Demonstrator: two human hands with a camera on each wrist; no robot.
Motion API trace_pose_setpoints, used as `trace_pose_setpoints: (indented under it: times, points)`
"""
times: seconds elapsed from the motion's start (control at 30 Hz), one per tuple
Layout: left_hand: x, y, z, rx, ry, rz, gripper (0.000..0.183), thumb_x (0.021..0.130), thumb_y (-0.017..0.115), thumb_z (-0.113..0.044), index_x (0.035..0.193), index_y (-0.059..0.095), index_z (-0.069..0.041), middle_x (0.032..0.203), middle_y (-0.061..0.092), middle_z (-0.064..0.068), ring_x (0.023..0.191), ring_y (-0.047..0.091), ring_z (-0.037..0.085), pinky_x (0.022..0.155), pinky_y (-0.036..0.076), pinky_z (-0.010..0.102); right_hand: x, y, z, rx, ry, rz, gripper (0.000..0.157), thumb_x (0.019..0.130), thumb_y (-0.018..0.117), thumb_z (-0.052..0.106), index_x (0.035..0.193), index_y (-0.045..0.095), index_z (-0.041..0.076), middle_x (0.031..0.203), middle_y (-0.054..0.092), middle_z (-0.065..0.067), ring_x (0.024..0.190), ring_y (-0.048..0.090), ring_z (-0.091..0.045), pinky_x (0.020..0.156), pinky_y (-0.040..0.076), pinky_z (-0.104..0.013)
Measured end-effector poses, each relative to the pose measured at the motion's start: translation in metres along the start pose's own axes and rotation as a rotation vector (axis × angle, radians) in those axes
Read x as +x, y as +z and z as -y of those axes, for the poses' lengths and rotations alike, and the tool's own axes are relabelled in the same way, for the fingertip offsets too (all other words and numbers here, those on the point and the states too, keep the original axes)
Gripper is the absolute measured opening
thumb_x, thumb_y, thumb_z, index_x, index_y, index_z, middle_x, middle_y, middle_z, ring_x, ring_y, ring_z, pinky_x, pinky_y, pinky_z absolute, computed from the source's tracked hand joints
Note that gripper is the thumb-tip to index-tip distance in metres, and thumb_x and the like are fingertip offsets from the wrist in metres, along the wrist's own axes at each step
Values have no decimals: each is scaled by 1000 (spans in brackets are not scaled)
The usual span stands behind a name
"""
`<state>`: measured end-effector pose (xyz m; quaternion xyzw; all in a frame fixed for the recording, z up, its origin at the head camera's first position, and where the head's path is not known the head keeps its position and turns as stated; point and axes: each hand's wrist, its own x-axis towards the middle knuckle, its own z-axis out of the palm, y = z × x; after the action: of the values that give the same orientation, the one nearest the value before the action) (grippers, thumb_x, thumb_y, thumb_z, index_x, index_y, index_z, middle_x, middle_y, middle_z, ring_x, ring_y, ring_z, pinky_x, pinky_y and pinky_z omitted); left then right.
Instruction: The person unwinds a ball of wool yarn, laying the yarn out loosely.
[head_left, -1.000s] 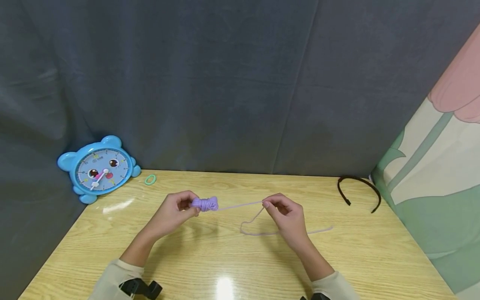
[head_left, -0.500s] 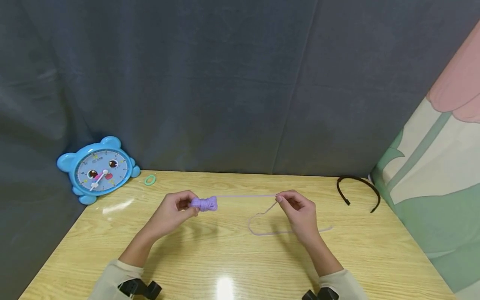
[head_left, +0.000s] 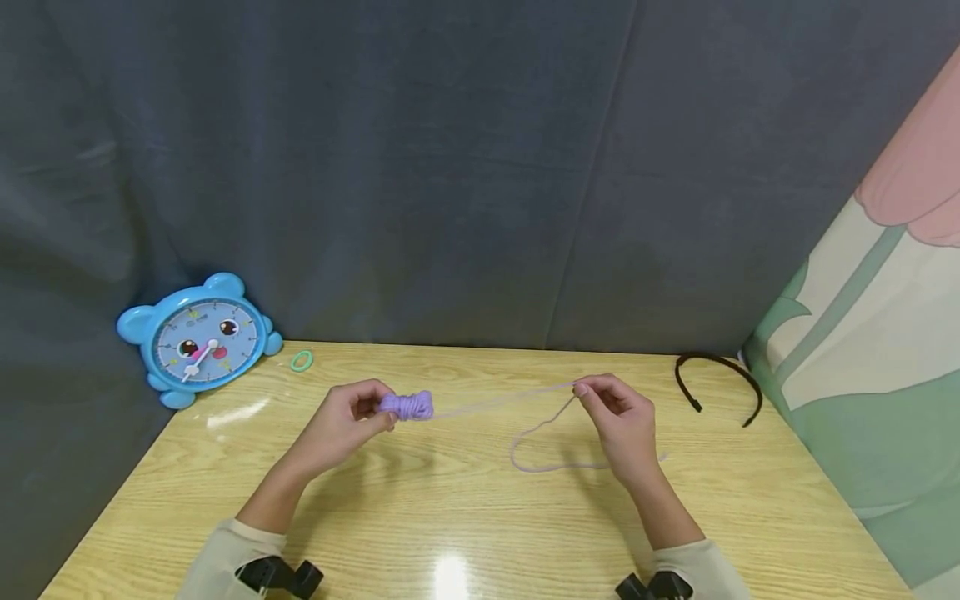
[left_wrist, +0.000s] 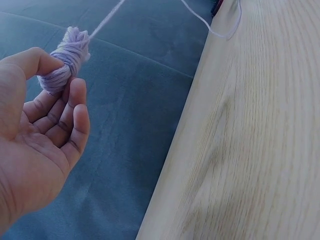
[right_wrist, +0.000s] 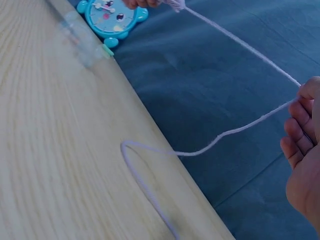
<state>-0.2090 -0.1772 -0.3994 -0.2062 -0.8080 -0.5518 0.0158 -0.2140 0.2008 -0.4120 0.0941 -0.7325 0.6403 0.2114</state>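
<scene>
A small bundle of lilac yarn (head_left: 409,407) is pinched between the thumb and fingers of my left hand (head_left: 337,429); in the left wrist view the wound yarn (left_wrist: 70,60) juts up past the thumb. From the bundle a single yarn strand (right_wrist: 240,42) stretches across to my right hand (head_left: 618,421), where thumb and forefinger pinch it. Past that pinch the loose tail (right_wrist: 220,136) droops and curves over the tabletop. Part of the tail is hidden behind the right hand in the head view. Both hands are above the table (head_left: 390,533).
A blue bear-shaped clock (head_left: 206,342) leans at the table's back left, with a small green ring (head_left: 302,361) beside it. At the back right lies a black headband (head_left: 720,358). Dark curtain (head_left: 450,208) hangs behind the table; a flower-patterned cloth (head_left: 885,358) borders the right.
My right hand has moved right, drawing out a longer strand between the hands. The loose tail's loop has slid right with it. My left hand and the bundle stay almost in place.
</scene>
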Motion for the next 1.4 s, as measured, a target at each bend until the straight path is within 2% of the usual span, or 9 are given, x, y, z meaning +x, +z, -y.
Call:
trace_pose_setpoints:
  times: [0.33,0.63,1.1,1.27,1.4]
  points:
    - [2,0,0,-2,-18,5,5,94,66,-2,99,68,-4,90,66,7,76,61,11,68,54,25,8,-11,0,73,-25,-60,13,96,69,0,99,69,-13,89,74,7,83,67,-6,78,56,-16]
    - [2,-1,-1,-5,-2,3,5,95,66,-1,99,68,-1,89,66,7,76,62,12,69,54,25,15,-21,-2,87,33,-153,16,96,70,3,99,69,-13,83,73,8,80,67,-6,78,56,-16]
    - [1,-3,2,-22,-26,0,5,94,66,0,99,67,-2,90,66,8,76,62,11,69,54,25,13,-51,-8,32,40,-176,17,97,70,4,101,70,-12,85,74,10,79,67,-4,77,55,-13]
    - [1,-3,3,-41,-4,10,6,95,64,1,100,66,2,91,65,11,77,64,10,70,56,26,15,-57,-9,74,57,-210,16,96,70,3,100,70,-12,83,74,8,79,67,-5,76,55,-14]
    - [1,-3,2,-30,-11,5,6,94,65,0,99,66,1,91,64,12,76,60,10,68,54,25,16,-60,-8,102,70,-237,16,95,71,3,99,71,-13,81,74,6,77,67,-7,76,55,-14]
